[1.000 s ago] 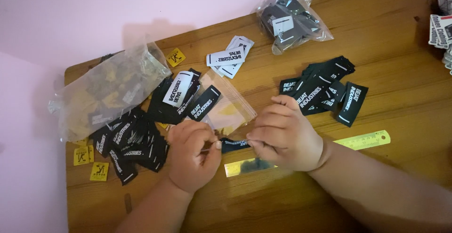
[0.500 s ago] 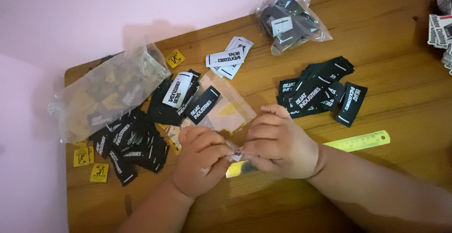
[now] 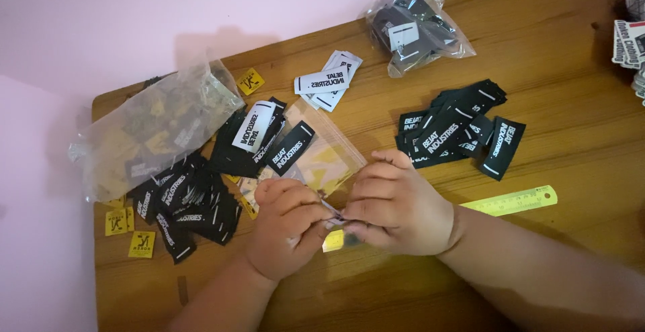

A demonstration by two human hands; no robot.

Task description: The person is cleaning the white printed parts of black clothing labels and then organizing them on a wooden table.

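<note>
**A:** Head view, looking straight down. What are your hands doing there, at the near edge of the brown wooden table [image 3: 578, 57]?

**B:** Both are bunched together over one small clear plastic zip bag [image 3: 321, 159]. My left hand [image 3: 285, 228] and my right hand [image 3: 400, 204] meet at its near edge, fingertips nearly touching each other.

**A:** How open are the fingers?

**B:** Hardly at all. On both hands they are curled in and pressed close, pinching the bag's edge between them. What exactly sits inside the pinch I cannot tell; my knuckles cover it.

**A:** Why does the bag lie flat like that?

**B:** I judge it rests on the table so the far end stays put while I work the near edge.

**A:** And around it?

**B:** A heap of black woven labels with white lettering [image 3: 195, 194] lies just left of my left hand, with small yellow square tags [image 3: 141, 243] beside it. A second pile of black labels [image 3: 457, 130] lies beyond my right hand. The yellow-green plastic ruler [image 3: 517, 200] lies just beside my right wrist. A large crinkled clear bag [image 3: 151, 130] sits far left.
</note>
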